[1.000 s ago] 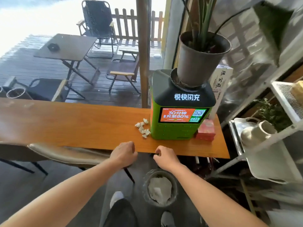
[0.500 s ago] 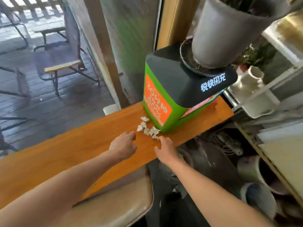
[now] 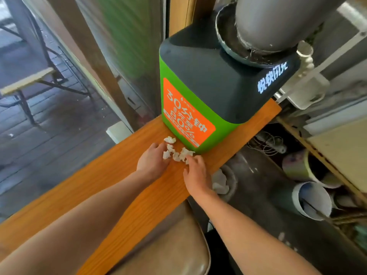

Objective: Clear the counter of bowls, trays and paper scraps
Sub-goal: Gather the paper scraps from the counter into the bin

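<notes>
White paper scraps (image 3: pixel 176 151) lying near surface (image 3: pixel 123 187) right end; both grips, left hand (image 3: pixel 152 162) and right hand (image 3: pixel 195 173), spread apart, should be cupping inward together.

left hand (image 3: pixel 152 162) cupped, right hand (image 3: pixel 195 172) splayed

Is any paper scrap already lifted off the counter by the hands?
No, the paper scraps lie on the counter, between the left hand and right hand.

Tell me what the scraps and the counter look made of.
Scraps: white crumpled paper or tissue by the look, matte, with soft creases. Counter: wood or wood-look laminate, orange-brown with straight grain lines and a slight sheen; which one is unclear.
</notes>
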`<state>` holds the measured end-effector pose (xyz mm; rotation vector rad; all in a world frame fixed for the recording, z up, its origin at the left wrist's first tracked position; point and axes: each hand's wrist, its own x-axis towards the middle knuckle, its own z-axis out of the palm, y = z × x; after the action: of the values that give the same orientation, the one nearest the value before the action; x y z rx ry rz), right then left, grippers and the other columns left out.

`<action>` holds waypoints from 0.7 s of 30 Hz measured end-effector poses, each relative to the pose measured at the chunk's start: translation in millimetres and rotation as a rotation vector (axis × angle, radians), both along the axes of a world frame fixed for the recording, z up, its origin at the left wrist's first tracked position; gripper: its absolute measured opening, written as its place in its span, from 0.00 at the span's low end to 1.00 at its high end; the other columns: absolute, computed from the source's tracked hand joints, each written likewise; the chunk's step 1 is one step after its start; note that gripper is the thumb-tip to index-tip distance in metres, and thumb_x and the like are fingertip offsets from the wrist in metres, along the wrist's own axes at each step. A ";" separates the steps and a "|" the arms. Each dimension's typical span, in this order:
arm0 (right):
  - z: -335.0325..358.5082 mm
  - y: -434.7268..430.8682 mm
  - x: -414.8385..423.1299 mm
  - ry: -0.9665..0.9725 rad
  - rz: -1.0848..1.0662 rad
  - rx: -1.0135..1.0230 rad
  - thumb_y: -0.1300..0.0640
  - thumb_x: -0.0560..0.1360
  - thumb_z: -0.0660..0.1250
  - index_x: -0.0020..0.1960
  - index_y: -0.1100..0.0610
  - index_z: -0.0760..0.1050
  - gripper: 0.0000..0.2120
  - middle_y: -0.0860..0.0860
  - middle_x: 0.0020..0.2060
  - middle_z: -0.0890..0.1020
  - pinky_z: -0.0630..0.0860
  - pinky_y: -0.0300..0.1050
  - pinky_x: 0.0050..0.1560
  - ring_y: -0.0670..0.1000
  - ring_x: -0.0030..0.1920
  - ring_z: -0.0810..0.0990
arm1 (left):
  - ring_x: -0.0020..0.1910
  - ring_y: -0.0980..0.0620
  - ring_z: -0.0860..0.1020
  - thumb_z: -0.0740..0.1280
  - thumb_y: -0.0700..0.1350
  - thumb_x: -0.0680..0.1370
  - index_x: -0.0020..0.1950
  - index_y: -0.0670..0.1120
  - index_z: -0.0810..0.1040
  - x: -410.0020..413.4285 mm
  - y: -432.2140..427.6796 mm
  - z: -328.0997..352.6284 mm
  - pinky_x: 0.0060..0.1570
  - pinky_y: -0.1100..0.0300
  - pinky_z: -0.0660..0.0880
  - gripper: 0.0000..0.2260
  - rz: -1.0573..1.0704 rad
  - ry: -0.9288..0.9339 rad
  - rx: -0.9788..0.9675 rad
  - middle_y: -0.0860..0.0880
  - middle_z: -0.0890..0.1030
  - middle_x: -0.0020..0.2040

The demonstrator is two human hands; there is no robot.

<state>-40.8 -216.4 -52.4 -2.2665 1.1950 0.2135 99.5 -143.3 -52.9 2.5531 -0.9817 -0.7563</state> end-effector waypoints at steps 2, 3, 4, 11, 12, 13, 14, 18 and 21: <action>-9.7 1.3 1.3 -0.009 -0.001 -0.008 0.58 0.80 0.65 0.67 0.49 0.72 0.17 0.49 0.61 0.72 0.79 0.49 0.53 0.52 0.58 0.75 | 0.45 0.53 0.75 0.70 0.51 0.78 0.60 0.50 0.77 0.0 1.6 -9.3 0.37 0.61 0.70 0.13 0.013 0.005 -0.011 0.49 0.78 0.53; -13.3 1.4 1.2 -0.013 0.007 -0.013 0.58 0.80 0.65 0.66 0.49 0.73 0.16 0.49 0.61 0.73 0.79 0.48 0.53 0.51 0.57 0.75 | 0.44 0.53 0.74 0.69 0.51 0.78 0.58 0.49 0.77 0.4 3.1 -13.8 0.37 0.61 0.70 0.10 0.010 0.007 -0.023 0.49 0.78 0.50; -16.3 1.1 1.3 -0.016 0.020 -0.022 0.58 0.80 0.64 0.65 0.49 0.74 0.15 0.50 0.60 0.73 0.78 0.48 0.54 0.52 0.58 0.74 | 0.43 0.53 0.75 0.69 0.50 0.79 0.55 0.49 0.78 1.7 5.0 -17.3 0.37 0.61 0.70 0.08 -0.003 0.008 -0.037 0.50 0.78 0.48; -13.9 0.2 -0.8 -0.026 -0.003 0.072 0.61 0.78 0.65 0.53 0.56 0.76 0.05 0.52 0.54 0.77 0.76 0.45 0.51 0.52 0.53 0.76 | 0.45 0.51 0.76 0.69 0.48 0.78 0.55 0.49 0.76 2.6 17.3 -26.4 0.38 0.60 0.74 0.08 -0.110 0.022 -0.062 0.51 0.75 0.53; -11.5 -0.6 -1.6 -0.037 -0.011 0.093 0.63 0.77 0.66 0.54 0.56 0.75 0.06 0.52 0.54 0.77 0.76 0.43 0.51 0.51 0.54 0.76 | 0.47 0.50 0.77 0.70 0.49 0.78 0.60 0.49 0.74 1.3 15.0 -26.0 0.39 0.59 0.75 0.12 -0.104 0.035 -0.070 0.51 0.74 0.56; -9.5 -2.0 -3.0 -0.043 -0.020 0.112 0.63 0.77 0.66 0.56 0.56 0.75 0.09 0.51 0.55 0.76 0.75 0.43 0.51 0.50 0.54 0.76 | 0.48 0.50 0.77 0.70 0.50 0.78 0.63 0.50 0.73 -0.2 11.0 -26.1 0.40 0.59 0.75 0.16 -0.095 0.048 -0.073 0.50 0.74 0.58; -8.2 -3.9 -4.6 -0.045 -0.028 0.128 0.64 0.77 0.66 0.57 0.56 0.75 0.10 0.51 0.55 0.75 0.74 0.43 0.52 0.50 0.54 0.75 | 0.48 0.50 0.76 0.70 0.50 0.78 0.64 0.50 0.73 -2.3 6.3 -26.0 0.39 0.59 0.74 0.16 -0.087 0.056 -0.069 0.49 0.73 0.59; -2.9 -14.3 -8.1 -0.028 -0.045 0.126 0.64 0.76 0.66 0.51 0.56 0.73 0.06 0.50 0.52 0.72 0.74 0.45 0.52 0.51 0.52 0.74 | 0.44 0.49 0.75 0.67 0.46 0.80 0.55 0.48 0.79 -7.5 -6.1 -28.8 0.39 0.56 0.76 0.06 -0.076 0.050 -0.037 0.47 0.75 0.53; 0.1 -20.6 -10.3 0.008 -0.074 0.187 0.61 0.76 0.65 0.48 0.55 0.70 0.05 0.50 0.46 0.73 0.74 0.46 0.46 0.52 0.46 0.74 | 0.43 0.47 0.76 0.64 0.43 0.80 0.49 0.46 0.78 -6.5 -1.0 -30.1 0.38 0.55 0.75 0.04 -0.090 0.083 -0.002 0.47 0.75 0.47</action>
<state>-51.1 -237.0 -52.4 -2.0583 1.2086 0.2941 93.0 -144.3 -83.0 2.4685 -1.0754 -0.8787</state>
